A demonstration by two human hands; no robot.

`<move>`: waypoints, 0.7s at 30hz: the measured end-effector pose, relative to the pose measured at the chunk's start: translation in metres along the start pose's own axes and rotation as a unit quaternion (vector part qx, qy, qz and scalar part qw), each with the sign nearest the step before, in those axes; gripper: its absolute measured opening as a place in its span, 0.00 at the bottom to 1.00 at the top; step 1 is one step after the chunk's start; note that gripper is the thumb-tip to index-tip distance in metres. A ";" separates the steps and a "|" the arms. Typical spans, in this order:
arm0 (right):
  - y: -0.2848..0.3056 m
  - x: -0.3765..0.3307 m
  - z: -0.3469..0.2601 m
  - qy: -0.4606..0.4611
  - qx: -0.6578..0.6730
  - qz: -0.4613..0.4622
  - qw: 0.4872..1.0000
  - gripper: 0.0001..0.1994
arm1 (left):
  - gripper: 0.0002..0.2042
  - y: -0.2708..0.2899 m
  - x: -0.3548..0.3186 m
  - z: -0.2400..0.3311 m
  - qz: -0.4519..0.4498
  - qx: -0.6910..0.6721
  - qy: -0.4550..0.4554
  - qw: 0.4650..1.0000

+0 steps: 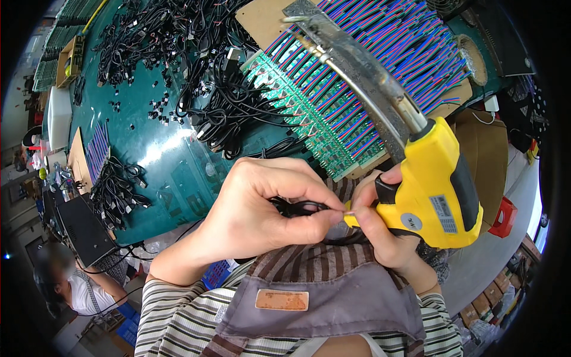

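Observation:
Between the thumb and forefinger of my left hand [256, 199] is the end of a black cable [294, 208], its coil passing under the fingers. My right hand [386, 244] is wrapped round the handle of a yellow soldering gun [425, 187], whose long metal tip assembly [357, 80] points up and away to the left. The right thumb and fingertips meet the left fingertips near the cable end; what lies exactly between them is too small to tell. Past the gun lies a panel of green circuit boards [297, 110] with rows of red, blue, green and black wires [386, 35].
Heaps of black cables [223, 116] cover the far side of the green table [151, 146]. A smaller cable bundle [116, 193] lies at the left edge by a black box [83, 226]. Another person [89, 282] sits at lower left. A cardboard box [485, 149] stands at right.

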State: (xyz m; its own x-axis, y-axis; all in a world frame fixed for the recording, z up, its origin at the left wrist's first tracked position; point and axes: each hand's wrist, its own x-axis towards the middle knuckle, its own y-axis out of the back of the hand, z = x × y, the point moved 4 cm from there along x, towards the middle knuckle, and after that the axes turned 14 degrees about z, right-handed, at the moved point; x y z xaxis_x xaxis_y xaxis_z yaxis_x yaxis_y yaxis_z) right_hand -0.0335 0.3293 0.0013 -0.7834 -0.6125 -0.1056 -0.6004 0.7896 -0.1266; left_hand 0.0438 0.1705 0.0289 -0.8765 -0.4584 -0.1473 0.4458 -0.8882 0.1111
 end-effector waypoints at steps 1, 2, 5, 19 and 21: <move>-0.001 0.002 -0.001 0.004 0.032 -0.055 0.998 0.22 | 0.07 0.000 0.001 0.000 0.000 -0.001 0.000 1.000; 0.000 0.002 -0.001 0.003 0.032 -0.056 0.998 0.22 | 0.07 0.000 0.000 -0.001 -0.011 -0.012 0.009 1.000; -0.001 -0.001 0.000 -0.046 0.091 -0.047 0.994 0.22 | 0.07 0.000 0.000 0.004 -0.033 0.013 0.007 0.999; 0.042 -0.029 -0.010 0.048 -0.153 0.049 0.986 0.19 | 0.15 0.009 0.018 -0.010 0.094 0.380 -0.461 0.796; 0.052 -0.037 -0.004 0.064 -0.137 0.047 0.987 0.21 | 0.14 0.010 0.019 -0.010 0.082 0.390 -0.461 0.793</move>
State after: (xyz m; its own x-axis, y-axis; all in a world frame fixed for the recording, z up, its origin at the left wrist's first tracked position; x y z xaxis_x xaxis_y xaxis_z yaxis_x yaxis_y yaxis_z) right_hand -0.0369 0.3930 0.0022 -0.8410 -0.5405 0.0233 -0.5313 0.8334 0.1520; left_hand 0.0331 0.1529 0.0177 -0.7396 -0.0284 0.6724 0.6342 -0.3638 0.6822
